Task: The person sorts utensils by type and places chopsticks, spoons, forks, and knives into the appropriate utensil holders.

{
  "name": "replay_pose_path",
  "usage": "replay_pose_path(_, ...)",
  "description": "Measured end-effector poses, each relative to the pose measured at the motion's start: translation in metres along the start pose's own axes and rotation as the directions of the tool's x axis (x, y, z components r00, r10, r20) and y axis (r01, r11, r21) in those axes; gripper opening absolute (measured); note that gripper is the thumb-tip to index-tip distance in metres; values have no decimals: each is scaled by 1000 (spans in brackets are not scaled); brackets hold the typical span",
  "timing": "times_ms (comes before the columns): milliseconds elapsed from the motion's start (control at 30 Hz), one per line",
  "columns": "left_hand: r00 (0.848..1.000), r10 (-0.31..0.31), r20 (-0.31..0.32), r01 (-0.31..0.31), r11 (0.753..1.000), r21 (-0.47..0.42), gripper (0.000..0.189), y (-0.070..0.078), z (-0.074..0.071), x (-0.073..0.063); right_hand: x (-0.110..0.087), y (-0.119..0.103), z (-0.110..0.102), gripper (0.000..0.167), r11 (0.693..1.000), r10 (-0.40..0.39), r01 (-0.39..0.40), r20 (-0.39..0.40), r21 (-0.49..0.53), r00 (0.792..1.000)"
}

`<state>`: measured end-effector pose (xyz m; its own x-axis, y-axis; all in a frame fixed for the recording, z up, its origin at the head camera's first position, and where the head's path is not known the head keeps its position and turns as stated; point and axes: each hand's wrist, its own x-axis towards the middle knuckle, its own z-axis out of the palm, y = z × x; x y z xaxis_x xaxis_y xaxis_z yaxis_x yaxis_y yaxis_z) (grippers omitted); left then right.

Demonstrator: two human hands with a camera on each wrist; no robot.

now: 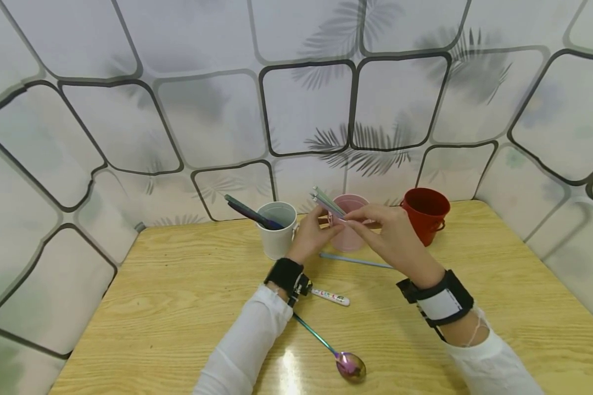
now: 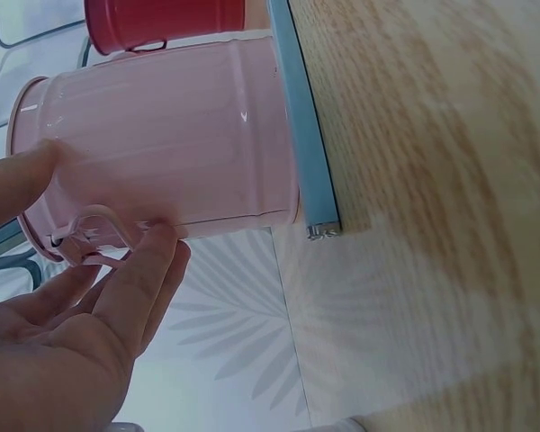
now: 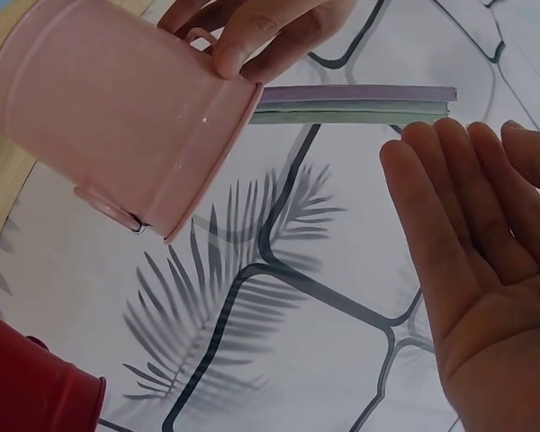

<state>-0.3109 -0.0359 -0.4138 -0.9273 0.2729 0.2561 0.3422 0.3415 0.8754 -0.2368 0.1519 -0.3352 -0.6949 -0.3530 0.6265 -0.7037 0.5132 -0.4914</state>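
A pink bucket (image 1: 347, 239) stands at the back of the table. My left hand (image 1: 311, 235) grips it near the rim, thumb on its wall and fingers by the small side handle (image 2: 103, 219). Several slim pale purple and green strips (image 3: 360, 105) stick out over the bucket's mouth. My right hand (image 1: 387, 230) is over the bucket on the other side. In the right wrist view its fingers (image 3: 450, 193) are straight, close to the strips' free ends. A blue strip (image 1: 356, 260) lies on the table at the bucket's foot.
A white bucket (image 1: 275, 244) with dark long-handled items (image 1: 249, 212) stands to the left, a red bucket (image 1: 422, 219) to the right. Nearer lie a white marker (image 1: 330, 297) and an iridescent spoon (image 1: 351, 366). Patterned panels (image 1: 306, 109) close off the table's back and sides.
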Motion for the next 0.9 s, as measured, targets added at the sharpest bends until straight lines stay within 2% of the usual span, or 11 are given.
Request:
replay_pose_path(200, 1000, 12, -4, -12, 1000, 0, 48, 1, 0, -2, 1, 3, -2, 13, 1000, 20, -19, 47, -25, 999)
replay_pose_path(333, 1000, 15, -3, -15, 1000, -5, 48, 2, -1, -2, 0, 6, -3, 13, 996, 81, -75, 126, -53, 989)
replay_pose_path(467, 1000, 12, -4, -12, 1000, -6, 48, 3, -1, -2, 0, 7, -2, 14, 984, 170, -151, 226, -99, 959)
replay_pose_path(600, 1000, 6, -7, -6, 1000, -5, 49, 3, -1, -2, 0, 8, 3, 16, 965, 245, -196, 318, -177, 916)
replay_pose_path(733, 1000, -5, -10, 5, 1000, 18, 51, 2, 0, -1, -3, 13, 9, 18, 949, 281, -193, 392, -249, 876)
replay_pose_path(900, 1000, -14, -10, 15, 1000, 27, 54, 2, 1, -1, -8, 21, 18, 16, 944, 291, -180, 438, -277, 850)
